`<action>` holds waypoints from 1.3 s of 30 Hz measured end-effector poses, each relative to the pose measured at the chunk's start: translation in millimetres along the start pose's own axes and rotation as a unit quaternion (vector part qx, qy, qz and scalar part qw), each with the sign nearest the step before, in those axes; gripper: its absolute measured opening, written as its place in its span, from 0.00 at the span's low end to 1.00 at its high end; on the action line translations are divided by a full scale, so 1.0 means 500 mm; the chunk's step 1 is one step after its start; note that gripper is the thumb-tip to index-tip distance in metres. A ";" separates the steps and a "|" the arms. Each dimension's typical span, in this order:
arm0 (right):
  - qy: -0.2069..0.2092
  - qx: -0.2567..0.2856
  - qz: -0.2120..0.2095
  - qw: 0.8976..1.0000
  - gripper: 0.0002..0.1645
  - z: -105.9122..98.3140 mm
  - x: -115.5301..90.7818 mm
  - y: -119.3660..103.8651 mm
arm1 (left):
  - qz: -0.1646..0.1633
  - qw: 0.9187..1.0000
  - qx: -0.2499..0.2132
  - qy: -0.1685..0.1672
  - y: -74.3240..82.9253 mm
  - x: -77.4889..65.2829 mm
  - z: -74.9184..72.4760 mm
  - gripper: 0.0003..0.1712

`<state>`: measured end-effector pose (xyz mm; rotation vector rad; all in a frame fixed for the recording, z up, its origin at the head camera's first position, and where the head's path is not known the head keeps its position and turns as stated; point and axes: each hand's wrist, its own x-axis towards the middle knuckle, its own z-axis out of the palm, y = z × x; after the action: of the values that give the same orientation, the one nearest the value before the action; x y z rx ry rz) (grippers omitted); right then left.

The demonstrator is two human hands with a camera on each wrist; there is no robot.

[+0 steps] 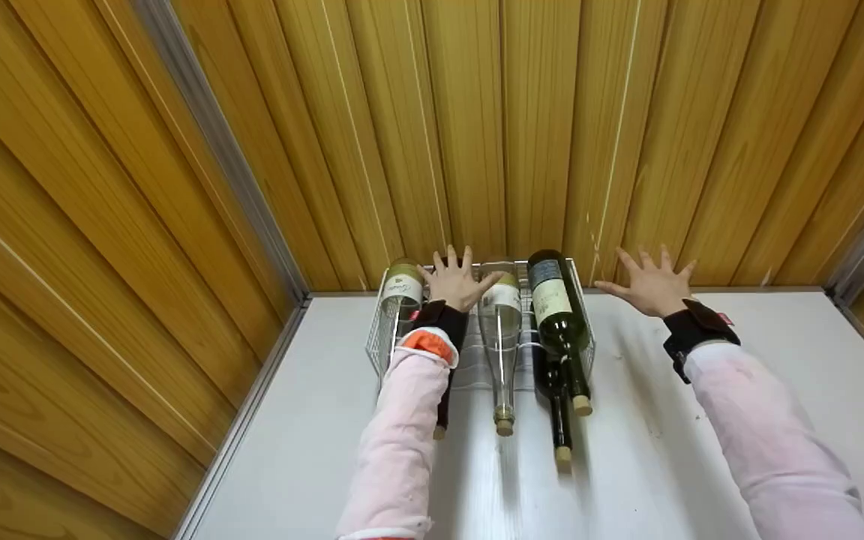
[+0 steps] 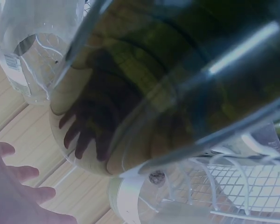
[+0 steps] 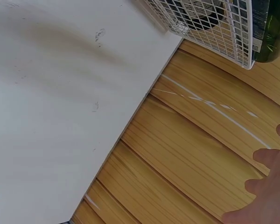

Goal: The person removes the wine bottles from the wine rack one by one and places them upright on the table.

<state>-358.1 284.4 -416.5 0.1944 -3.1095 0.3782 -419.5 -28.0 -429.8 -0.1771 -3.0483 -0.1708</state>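
Hovering at the wire rack (image 3: 248,42), your left hand (image 1: 456,286) is showing fingers spread wide, gripping nothing; your right hand (image 1: 653,288), equally splayed, is hovering apart to the right. In the rack, a green bottle (image 1: 561,330) is lying over a dark bottle (image 1: 558,416), necks pointing toward you. Any sideways sweep would be risking a knock against the clear bottle (image 1: 502,330) beside your left thumb; contact there is unclear. Your left sleeve (image 1: 398,442) could be snagging necks projecting over the surface (image 1: 649,465).
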 end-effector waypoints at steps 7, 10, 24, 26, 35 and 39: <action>-0.008 0.012 0.000 1.000 0.56 0.008 -0.002 -0.007 | 0.000 1.000 0.011 -0.007 -0.009 0.001 0.010 0.54; -0.010 0.017 -0.002 1.000 0.56 0.010 0.001 -0.010 | 0.001 1.000 0.012 -0.008 -0.016 0.000 0.010 0.53; 0.003 0.026 -0.030 0.999 0.55 0.013 0.006 -0.007 | 0.013 1.000 0.011 -0.025 -0.056 -0.013 -0.015 0.51; 0.008 0.032 -0.039 0.999 0.55 0.014 0.001 -0.004 | 0.018 0.999 0.010 -0.025 -0.077 -0.014 -0.026 0.51; 0.031 0.031 -0.075 0.996 0.52 0.029 -0.037 0.020 | -0.017 1.000 0.000 -0.020 -0.176 -0.029 -0.049 0.50; 0.046 0.035 -0.083 0.995 0.50 0.039 -0.055 0.031 | -0.036 0.999 0.003 -0.023 -0.206 -0.035 -0.048 0.46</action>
<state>-332.7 298.2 -439.7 0.4188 -2.9641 0.4781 -412.5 -134.3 -418.8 -0.0719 -3.1024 -0.1660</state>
